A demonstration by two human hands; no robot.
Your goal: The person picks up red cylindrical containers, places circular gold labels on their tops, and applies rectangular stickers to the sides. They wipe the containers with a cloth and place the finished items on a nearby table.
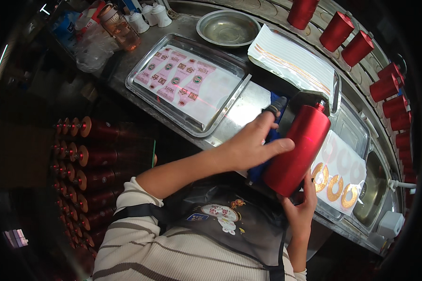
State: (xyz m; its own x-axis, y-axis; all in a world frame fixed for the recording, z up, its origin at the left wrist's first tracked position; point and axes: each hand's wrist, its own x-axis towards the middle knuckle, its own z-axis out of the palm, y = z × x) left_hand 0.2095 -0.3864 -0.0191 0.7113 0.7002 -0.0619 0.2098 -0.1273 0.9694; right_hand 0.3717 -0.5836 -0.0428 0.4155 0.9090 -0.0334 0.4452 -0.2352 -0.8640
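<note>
A shiny red bottle [297, 152] with a small bare neck leans tilted in front of me, its neck toward the far side. My right hand [302, 206] grips it near its base from the right. My left hand [251, 145] is beside its left side, thumb stretched out over the bottle's edge; whether it touches cannot be told. A black cover [275, 106] sits on a fingertip of that hand, and the fingers stand apart. Behind them a blue object [273, 131] is mostly hidden. Right of the bottle lies a sheet of gold ring-shaped stickers [335, 187], some peeled off.
A metal tray [204, 133] carries a sheet of pink labels. Behind are a steel bowl [227, 29] and a white sheet with orange strips [290, 58]. Red bottles [337, 31] stand along a curved conveyor. Several more lie stacked [98, 154] at left. A sink [375, 187] is at right.
</note>
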